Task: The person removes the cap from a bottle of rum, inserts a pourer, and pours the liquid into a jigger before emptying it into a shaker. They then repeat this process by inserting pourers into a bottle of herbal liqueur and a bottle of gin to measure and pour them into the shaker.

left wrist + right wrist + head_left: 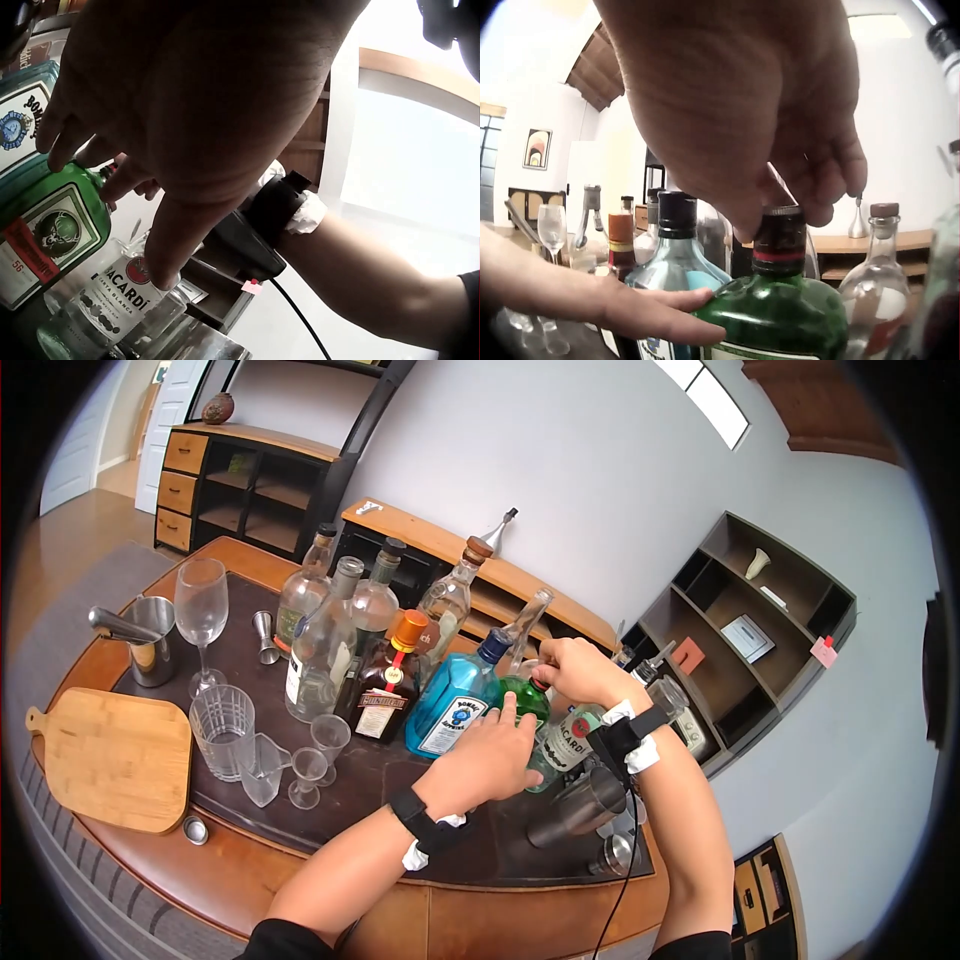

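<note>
At the near right of the table (385, 920), a metal cup (575, 810) is placed, its inside hidden. Just beyond, the green bottle (780, 315) is stood between the blue bottle (445, 705) on its left and the Bacardi bottle (566, 742) on its right. Its shoulder seems to be touched by the left hand (485, 755), whose fingers are held straight and spread; its cap (779, 236) is pinched by the right hand (580, 672). The glass can be judged stiff, smooth and breakable, its weight set by the fill (no level can be read). It would best be steadied by the body, the cap gripped around its side. Farther left, no drink is seen in the tumbler (222, 732) or the wine glass (201, 610), and a tool (122, 626) is held in the steel cup (152, 658). In the far row, the corked bottle (446, 605) is kept stoppered.
</note>
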`<state>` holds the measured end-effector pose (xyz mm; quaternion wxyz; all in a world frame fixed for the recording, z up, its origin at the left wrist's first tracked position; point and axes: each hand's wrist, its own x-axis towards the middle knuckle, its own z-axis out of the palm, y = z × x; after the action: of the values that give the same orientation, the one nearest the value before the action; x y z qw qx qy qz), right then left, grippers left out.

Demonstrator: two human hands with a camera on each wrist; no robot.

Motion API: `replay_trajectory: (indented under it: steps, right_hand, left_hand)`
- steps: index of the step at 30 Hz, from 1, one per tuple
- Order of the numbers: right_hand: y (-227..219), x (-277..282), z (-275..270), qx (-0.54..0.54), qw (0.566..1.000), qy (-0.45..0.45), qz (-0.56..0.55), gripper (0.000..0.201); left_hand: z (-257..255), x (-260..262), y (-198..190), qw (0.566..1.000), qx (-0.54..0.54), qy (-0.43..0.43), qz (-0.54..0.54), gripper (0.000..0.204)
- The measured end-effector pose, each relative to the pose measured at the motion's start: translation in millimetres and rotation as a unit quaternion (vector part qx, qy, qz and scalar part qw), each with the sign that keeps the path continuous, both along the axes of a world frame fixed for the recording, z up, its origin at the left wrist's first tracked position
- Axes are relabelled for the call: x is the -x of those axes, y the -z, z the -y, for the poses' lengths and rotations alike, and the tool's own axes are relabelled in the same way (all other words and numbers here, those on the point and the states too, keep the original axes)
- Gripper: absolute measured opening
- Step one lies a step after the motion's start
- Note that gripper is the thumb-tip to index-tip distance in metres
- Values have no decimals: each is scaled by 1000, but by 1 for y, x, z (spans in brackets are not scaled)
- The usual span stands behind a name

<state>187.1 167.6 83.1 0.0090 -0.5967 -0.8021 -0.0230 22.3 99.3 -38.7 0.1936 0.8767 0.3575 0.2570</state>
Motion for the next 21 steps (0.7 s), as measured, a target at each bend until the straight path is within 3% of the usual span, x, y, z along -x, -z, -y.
replay_trajectory:
  steps: [3, 6, 8, 10, 12, 13, 15, 18, 20, 21]
  right_hand:
    - [0, -1, 0, -13, 999, 0, 32, 27]
    - [-5, -11, 2, 22, 997, -68, -42, 30]
    - [2, -13, 1, -63, 981, -166, -81, 29]
    - [2, -13, 0, -61, 989, -118, -65, 30]
    - [-18, 11, 8, 27, 997, 77, 6, 39]
    - [-16, 4, -3, 63, 992, 88, 62, 43]
    - [-7, -16, -2, -20, 994, -101, -30, 38]
    - [10, -26, -12, -125, 977, -166, -56, 33]
    - [0, -15, -7, -27, 999, 36, -6, 27]
    - [-6, -9, -3, 10, 999, 43, 23, 24]
  left_hand:
    - [1, -1, -1, 1000, 1, -4, 1, 87]
    - [-2, -1, 3, 1000, -4, -5, 2, 88]
    - [-2, -2, 4, 1000, -12, -10, 1, 88]
    - [0, -3, 4, 1000, -10, -15, -12, 86]
    - [3, -4, 2, 1000, -4, -16, -24, 84]
    - [4, -4, 1, 999, -1, -15, -29, 83]
    - [4, -2, -2, 999, 6, -12, -38, 82]
    - [6, -2, -4, 999, 10, -9, -39, 80]
    - [7, -3, -2, 999, 5, -11, -35, 80]
    - [8, -3, -1, 999, -1, -10, -36, 80]
